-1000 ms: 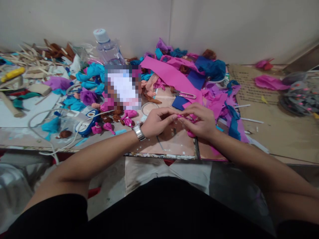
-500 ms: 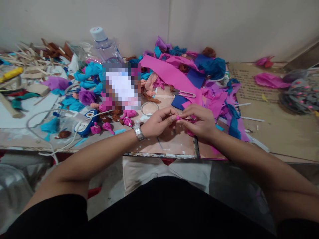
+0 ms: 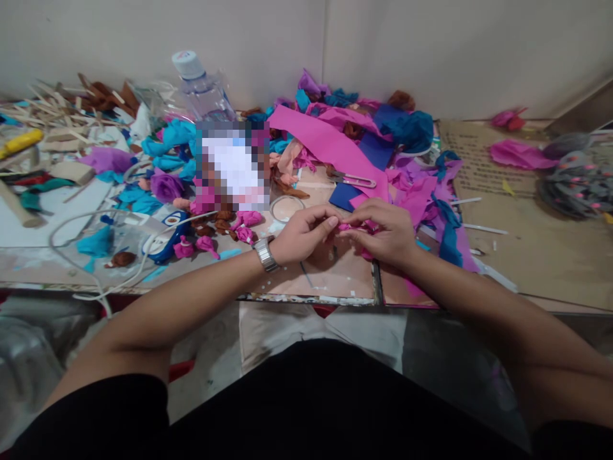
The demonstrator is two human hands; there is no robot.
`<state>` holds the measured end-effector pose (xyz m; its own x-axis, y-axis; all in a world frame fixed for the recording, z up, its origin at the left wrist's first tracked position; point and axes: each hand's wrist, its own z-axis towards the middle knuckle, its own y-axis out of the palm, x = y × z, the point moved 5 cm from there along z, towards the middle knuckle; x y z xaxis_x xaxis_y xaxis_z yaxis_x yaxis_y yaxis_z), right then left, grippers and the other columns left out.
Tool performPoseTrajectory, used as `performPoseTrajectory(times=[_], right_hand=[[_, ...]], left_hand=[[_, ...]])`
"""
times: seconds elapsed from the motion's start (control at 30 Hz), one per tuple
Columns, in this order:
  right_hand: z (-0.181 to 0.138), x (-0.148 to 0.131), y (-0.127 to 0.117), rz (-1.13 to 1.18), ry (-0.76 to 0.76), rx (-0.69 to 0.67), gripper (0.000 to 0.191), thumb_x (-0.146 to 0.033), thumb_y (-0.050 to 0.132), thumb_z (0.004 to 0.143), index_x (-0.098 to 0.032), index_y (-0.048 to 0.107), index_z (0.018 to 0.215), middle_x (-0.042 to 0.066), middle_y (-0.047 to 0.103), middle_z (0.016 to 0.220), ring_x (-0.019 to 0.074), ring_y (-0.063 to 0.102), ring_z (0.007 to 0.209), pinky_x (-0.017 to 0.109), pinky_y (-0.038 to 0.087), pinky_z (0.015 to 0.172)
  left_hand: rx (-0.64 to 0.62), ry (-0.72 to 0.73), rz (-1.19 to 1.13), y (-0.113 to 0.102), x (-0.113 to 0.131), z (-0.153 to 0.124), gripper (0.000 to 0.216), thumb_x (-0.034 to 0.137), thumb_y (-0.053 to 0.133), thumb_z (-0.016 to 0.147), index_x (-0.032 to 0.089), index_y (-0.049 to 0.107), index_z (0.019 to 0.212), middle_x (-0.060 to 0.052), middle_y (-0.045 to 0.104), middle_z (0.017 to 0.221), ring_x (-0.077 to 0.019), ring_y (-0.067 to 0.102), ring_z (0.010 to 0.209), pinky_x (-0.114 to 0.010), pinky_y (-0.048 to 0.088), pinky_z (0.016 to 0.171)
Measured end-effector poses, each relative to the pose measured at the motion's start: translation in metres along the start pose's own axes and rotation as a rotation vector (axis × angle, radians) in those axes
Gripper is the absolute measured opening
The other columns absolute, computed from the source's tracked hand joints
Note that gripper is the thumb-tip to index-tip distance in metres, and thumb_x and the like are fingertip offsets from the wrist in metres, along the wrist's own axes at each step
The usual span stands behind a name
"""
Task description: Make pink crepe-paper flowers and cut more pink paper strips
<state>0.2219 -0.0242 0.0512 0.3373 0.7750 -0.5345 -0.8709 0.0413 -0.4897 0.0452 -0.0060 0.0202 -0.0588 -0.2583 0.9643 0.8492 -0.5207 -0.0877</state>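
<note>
Above the front edge of the table, my left hand (image 3: 309,235) and my right hand (image 3: 387,231) meet fingertip to fingertip. A small twisted piece of pink crepe paper (image 3: 345,227) is pinched between my right thumb and fingers. My left thumb and index finger are closed at its left tip; the exact contact is partly hidden. Behind the hands lies a wide pink crepe paper strip (image 3: 330,140), with metal thread snips (image 3: 354,179) on it. A thin wire ring (image 3: 287,209) lies just beyond my left hand. Several small pink paper buds (image 3: 246,220) sit left of it.
A clear bottle with a white cap (image 3: 204,89) stands at the back. A white cable (image 3: 98,217) loops by a blue-and-white tape-like object (image 3: 167,236). Wooden sticks (image 3: 62,105) and a yellow-handled tool (image 3: 22,142) lie left. Cardboard (image 3: 502,236) covers the right side.
My fingertips have shifted slightly around the pink crepe paper, the left thumb lifting a little. The things on the table have not moved.
</note>
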Motion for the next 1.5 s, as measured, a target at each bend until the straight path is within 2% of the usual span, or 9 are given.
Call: performPoseTrajectory(times=[0.1, 0.2, 0.33, 0.5, 0.6, 0.87, 1.07, 1.33, 1.5], right_hand=[[-0.001, 0.002, -0.002, 0.001, 0.004, 0.029, 0.021, -0.043, 0.086, 0.088, -0.023, 0.079, 0.092, 0.005, 0.078, 0.083, 0.0192, 0.072, 0.079, 0.034, 0.058, 0.074], [-0.002, 0.004, -0.002, 0.007, -0.034, 0.044, 0.02, -0.041, 0.086, 0.088, -0.023, 0.078, 0.088, 0.004, 0.076, 0.079, 0.0186, 0.07, 0.077, 0.035, 0.057, 0.075], [-0.003, 0.003, 0.0, 0.006, -0.073, 0.05, 0.025, -0.048, 0.086, 0.087, -0.025, 0.076, 0.083, 0.002, 0.075, 0.074, 0.0185, 0.069, 0.073, 0.037, 0.056, 0.074], [-0.002, 0.004, 0.001, -0.005, -0.053, 0.031, 0.032, -0.055, 0.083, 0.087, -0.026, 0.073, 0.08, 0.002, 0.073, 0.073, 0.0194, 0.068, 0.072, 0.038, 0.055, 0.07], [-0.002, 0.002, 0.002, 0.012, -0.079, 0.033, 0.034, -0.054, 0.085, 0.086, -0.024, 0.071, 0.08, 0.001, 0.072, 0.072, 0.0183, 0.067, 0.07, 0.037, 0.055, 0.069], [-0.002, 0.0, -0.002, -0.023, -0.092, 0.025, 0.021, -0.047, 0.084, 0.089, -0.027, 0.077, 0.094, 0.002, 0.079, 0.084, 0.0206, 0.073, 0.08, 0.04, 0.058, 0.077], [-0.002, -0.002, -0.003, -0.04, -0.093, 0.047, 0.012, -0.038, 0.082, 0.093, -0.027, 0.078, 0.093, 0.004, 0.079, 0.085, 0.021, 0.073, 0.082, 0.039, 0.059, 0.081], [-0.001, -0.007, -0.003, -0.069, -0.042, 0.012, 0.008, -0.034, 0.078, 0.094, -0.028, 0.076, 0.091, 0.003, 0.079, 0.085, 0.0224, 0.073, 0.082, 0.044, 0.059, 0.084], [-0.001, -0.006, -0.001, -0.066, -0.05, 0.002, 0.011, -0.035, 0.08, 0.093, -0.026, 0.075, 0.09, 0.004, 0.078, 0.084, 0.0224, 0.073, 0.084, 0.042, 0.057, 0.083]], left_hand=[[-0.022, -0.002, 0.002, 0.001, 0.001, -0.001, 0.042, 0.056, 0.071, 0.096, 0.014, 0.073, 0.102, -0.005, 0.072, 0.082, -0.0118, 0.064, 0.069, -0.023, 0.051, 0.066], [-0.037, -0.034, -0.012, 0.002, 0.0, -0.002, 0.043, 0.056, 0.075, 0.093, 0.013, 0.074, 0.099, -0.005, 0.073, 0.079, -0.0124, 0.065, 0.068, -0.023, 0.051, 0.064], [-0.068, -0.069, -0.049, 0.004, -0.003, -0.001, 0.046, 0.059, 0.074, 0.093, 0.013, 0.073, 0.09, -0.004, 0.071, 0.073, -0.0121, 0.064, 0.064, -0.023, 0.051, 0.062], [-0.093, -0.116, -0.074, 0.004, -0.008, 0.001, 0.049, 0.061, 0.074, 0.091, 0.013, 0.075, 0.096, -0.006, 0.074, 0.078, -0.0131, 0.066, 0.067, -0.025, 0.054, 0.065], [-0.121, -0.137, -0.105, 0.005, -0.009, 0.0, 0.05, 0.062, 0.075, 0.091, 0.013, 0.074, 0.094, -0.005, 0.073, 0.077, -0.0127, 0.066, 0.067, -0.024, 0.054, 0.066], [-0.09, -0.13, -0.209, 0.004, -0.007, 0.001, 0.046, 0.06, 0.074, 0.093, 0.015, 0.068, 0.092, -0.002, 0.069, 0.075, -0.0106, 0.064, 0.064, -0.023, 0.055, 0.064], [-0.073, -0.128, -0.256, 0.002, -0.007, 0.002, 0.044, 0.059, 0.075, 0.092, 0.016, 0.066, 0.093, -0.001, 0.067, 0.079, -0.0097, 0.063, 0.065, -0.022, 0.054, 0.064], [-0.07, -0.077, -0.213, 0.003, -0.004, 0.001, 0.043, 0.059, 0.072, 0.094, 0.017, 0.067, 0.094, -0.001, 0.065, 0.077, -0.0105, 0.062, 0.065, -0.024, 0.054, 0.065], [-0.061, 0.001, -0.062, 0.001, -0.001, 0.0, 0.044, 0.06, 0.067, 0.097, 0.017, 0.068, 0.096, -0.002, 0.067, 0.077, -0.0122, 0.063, 0.067, -0.025, 0.052, 0.066]])
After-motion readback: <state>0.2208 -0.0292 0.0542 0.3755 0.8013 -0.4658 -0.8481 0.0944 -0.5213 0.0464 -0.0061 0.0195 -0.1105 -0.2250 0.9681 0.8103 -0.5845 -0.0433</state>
